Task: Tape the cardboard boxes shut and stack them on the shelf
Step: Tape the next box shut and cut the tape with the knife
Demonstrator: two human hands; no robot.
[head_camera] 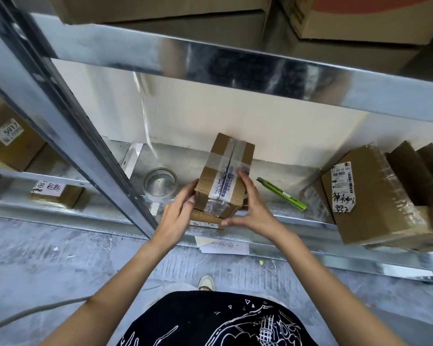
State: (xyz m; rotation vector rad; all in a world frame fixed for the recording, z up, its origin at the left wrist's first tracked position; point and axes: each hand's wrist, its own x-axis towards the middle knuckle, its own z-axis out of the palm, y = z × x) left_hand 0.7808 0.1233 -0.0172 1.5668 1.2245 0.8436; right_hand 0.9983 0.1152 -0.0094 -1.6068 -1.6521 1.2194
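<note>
On the far left, beyond the slanted metal upright (68,126), a neighbouring shelf bay holds a labelled box (9,141) and, lower down, a small box with a handwritten note (58,196). Just right of the upright, a roll of clear tape (161,184) lies flat on the metal shelf (285,171), near its front edge. The left hand (176,216) comes next; its fingers (189,191) are spread lightly and press against the left side of the taped box (224,176). This box stands at the middle of the shelf's front edge, clear tape running along its top seam and across it, and it rests on a flatter box (205,218) beneath. The right hand (254,208) touches the taped box's right side with straight, slightly spread fingers, the thumb pointing left along the lower front corner. Just beside the hand lies a green utility knife (283,194), angled toward the front edge. Toward the shelf's right end, a bigger open box (375,196) sits tilted, flaps up, with printed labels and handwriting on its side. More cartons (175,11) rest on the shelf above.
</note>
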